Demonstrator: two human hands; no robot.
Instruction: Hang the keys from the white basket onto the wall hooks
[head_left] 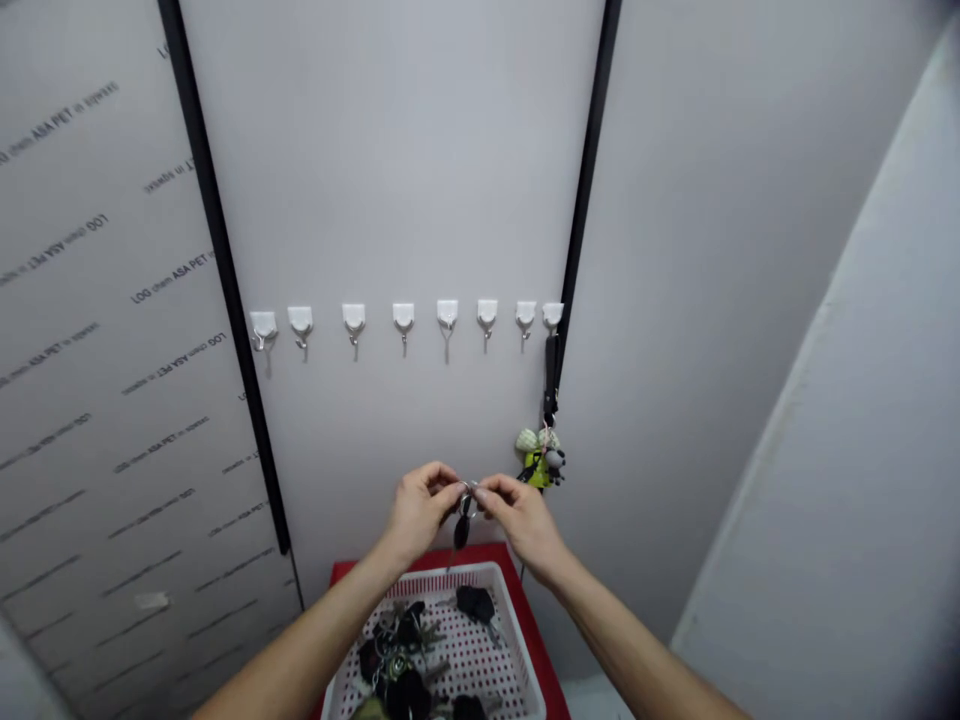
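My left hand (417, 510) and my right hand (522, 515) meet in front of the wall, both pinched on a metal key ring (468, 497). A dark key (461, 528) dangles from that ring between my hands. Below them stands a white perforated basket (504, 585) holding several dark keys and key fobs (405, 660). A row of white wall hooks (403, 317) runs across the panel above my hands. The rightmost hook (553, 314) carries a black strap with a yellow-green toy keychain (541, 460), close to my right hand.
The basket rests on a red surface (495, 553). Black vertical strips (217, 240) frame the white wall panel. A film-covered panel with printed text (90, 330) stands on the left. A slanted white wall (847, 430) closes in on the right.
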